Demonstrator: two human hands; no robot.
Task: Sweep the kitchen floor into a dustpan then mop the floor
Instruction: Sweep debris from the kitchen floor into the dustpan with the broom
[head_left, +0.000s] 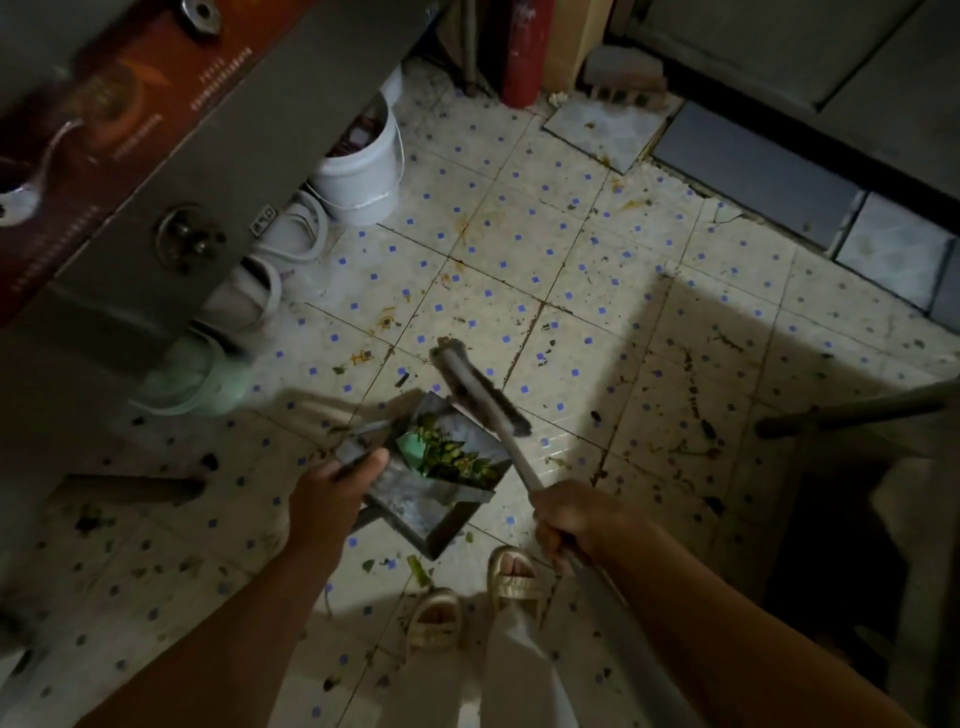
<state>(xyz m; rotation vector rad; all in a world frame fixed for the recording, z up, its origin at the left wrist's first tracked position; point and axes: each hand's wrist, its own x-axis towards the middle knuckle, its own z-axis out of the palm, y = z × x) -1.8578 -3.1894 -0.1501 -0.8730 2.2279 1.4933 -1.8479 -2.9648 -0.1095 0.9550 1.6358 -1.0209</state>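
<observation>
Left hand (332, 486) is gripping the dark handle of a grey metal box-shaped dustpan (415, 512), fingers curled round it. Right hand (569, 517) is clenching the pale long handle of a broom (485, 392), just right of the dustpan.

Dustpan is sitting on the cream floor tiles with small blue squares (519, 249), open mouth facing away from the person. Inside it a heap of green vegetable scraps (452, 457) is lying on a green scrap of paper or plastic. Broom head is blurred, resting at the dustpan's far edge, bristles dark.

Two feet in beige slide sandals (467, 597) are standing just behind the dustpan. More green and dark bits are lying scattered over the tiles around the dustpan on all sides; yellow-brown stains further out.

Left of the dustpan, under a grey steel counter (218, 171): a pale green bowl-like container (192, 376), white plastic tubs, and a white lidless bucket (358, 166) beyond them. Far beyond the dustpan, a red cylinder (522, 52) is standing by the wall. Right of the dustpan a dark leg or bar is jutting in.
</observation>
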